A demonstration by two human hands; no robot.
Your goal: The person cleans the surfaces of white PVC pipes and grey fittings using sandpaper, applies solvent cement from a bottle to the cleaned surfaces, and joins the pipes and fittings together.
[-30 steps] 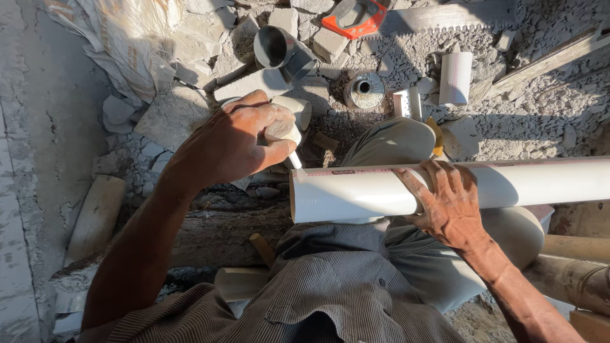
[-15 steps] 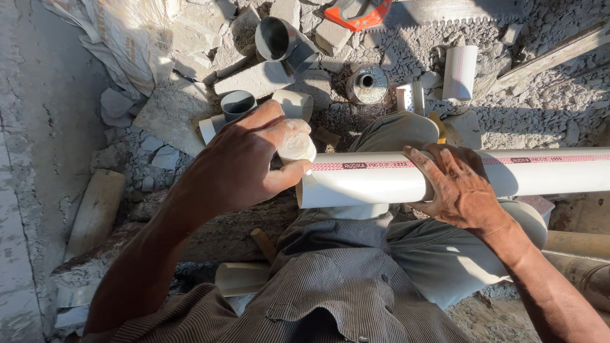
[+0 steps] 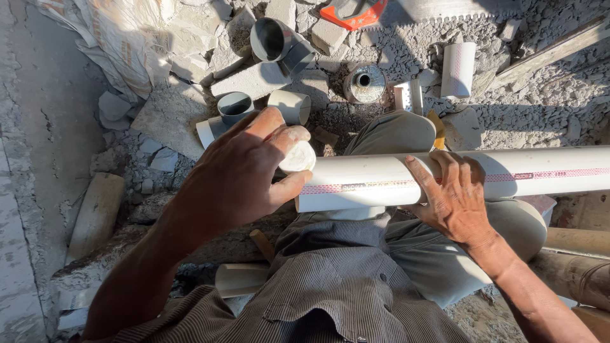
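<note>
A long white plastic pipe (image 3: 445, 178) with a thin red printed stripe lies across the person's lap, its cut end pointing left. At that end the left hand (image 3: 244, 174) clenches a small white round lump (image 3: 297, 157) between thumb and fingertips, pressed right against the pipe's rim. The right hand (image 3: 454, 200) rests on top of the pipe further along, fingers spread and curled over it, gripping it steady. Beyond the knees, on the rubble-strewn ground, lie grey plastic pipe fittings (image 3: 273, 39), a short white pipe offcut (image 3: 457, 68), a round metal tin (image 3: 364, 82) and an orange-handled saw (image 3: 356, 11).
</note>
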